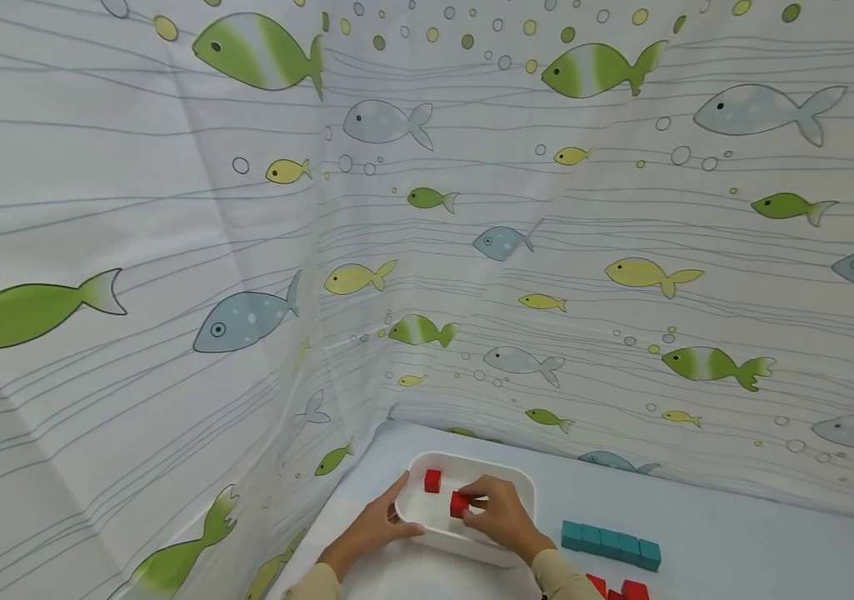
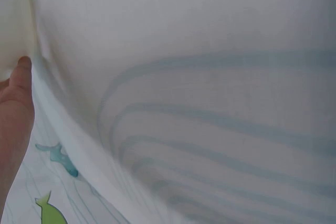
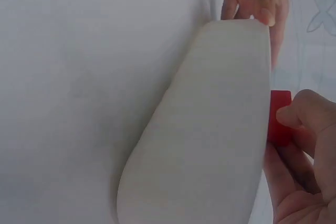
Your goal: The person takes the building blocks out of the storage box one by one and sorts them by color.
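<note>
My right hand [image 1: 503, 510] pinches a red cube [image 1: 459, 505] between thumb and fingers, over the inside of a white plastic tub [image 1: 471, 546]. Another red cube [image 1: 432, 481] lies on the tub's floor near its back left. At the tub's front left corner, my left hand [image 1: 372, 523] holds the wall, with the thumb at the front rim and the fingers along the left side. From the right wrist view, the held cube [image 3: 280, 100] shows just past the tub's rim. Only part of the left hand [image 2: 16, 103] appears in the left wrist view.
A row of several teal cubes [image 1: 610, 544] stands on the white table right of the tub. More red cubes [image 1: 635, 590] sit at the bottom edge, partly cut off or behind the right sleeve. Fish-print curtains [image 1: 427, 250] hang behind and to the left.
</note>
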### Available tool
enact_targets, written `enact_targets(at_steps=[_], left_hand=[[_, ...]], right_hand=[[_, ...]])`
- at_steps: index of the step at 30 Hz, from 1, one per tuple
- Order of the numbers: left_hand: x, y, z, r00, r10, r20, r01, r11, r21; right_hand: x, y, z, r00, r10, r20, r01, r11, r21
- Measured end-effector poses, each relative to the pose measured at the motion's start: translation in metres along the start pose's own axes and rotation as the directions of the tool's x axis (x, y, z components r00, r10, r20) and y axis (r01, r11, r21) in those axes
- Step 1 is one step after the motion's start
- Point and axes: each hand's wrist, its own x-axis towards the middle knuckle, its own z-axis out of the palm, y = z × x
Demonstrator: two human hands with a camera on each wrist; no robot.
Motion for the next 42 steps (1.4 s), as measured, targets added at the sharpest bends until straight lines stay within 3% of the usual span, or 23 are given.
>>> enact_targets(at_steps=[9, 18, 22, 25, 28, 33, 37, 42], left_hand=[[0.002, -0.002, -0.006, 1.0, 0.026, 0.012, -0.026, 1.0, -0.008], [0.003, -0.004, -0.006, 1.0, -0.002, 0.02, 0.002, 1.0, -0.015], [0.002, -0.002, -0.007, 1.0, -0.009, 0.013, 0.009, 1.0, 0.006], [0.002, -0.001, -0.006, 1.0, -0.02, 0.007, 0.02, 1.0, 0.011], [0.002, -0.002, -0.005, 1.0, -0.019, 0.006, 0.019, 1.0, 0.004], [0.004, -0.004, -0.003, 1.0, -0.023, 0.004, 0.023, 1.0, 0.015], [0.006, -0.005, -0.001, 1.0, -0.028, 0.001, 0.028, 1.0, 0.012], [0.005, -0.006, 0.0, 0.999, -0.05, 0.013, 0.049, 0.998, 0.037]], right_hand=[[-0.044, -0.018, -0.045, 0.996, 0.088, 0.001, -0.088, 0.996, 0.02], [-0.098, -0.026, -0.073, 0.979, 0.198, 0.048, -0.197, 0.98, -0.017], [-0.119, -0.021, -0.081, 0.96, 0.27, 0.074, -0.268, 0.963, -0.04], [-0.133, -0.017, -0.084, 0.928, 0.359, 0.101, -0.355, 0.933, -0.062], [-0.147, -0.015, -0.086, 0.909, 0.398, 0.122, -0.387, 0.916, -0.107], [-0.163, -0.014, -0.085, 0.905, 0.411, 0.11, -0.392, 0.906, -0.157], [-0.17, -0.014, -0.082, 0.892, 0.442, 0.097, -0.432, 0.896, -0.108], [-0.178, -0.009, -0.079, 0.858, 0.492, 0.148, -0.487, 0.87, -0.07]])
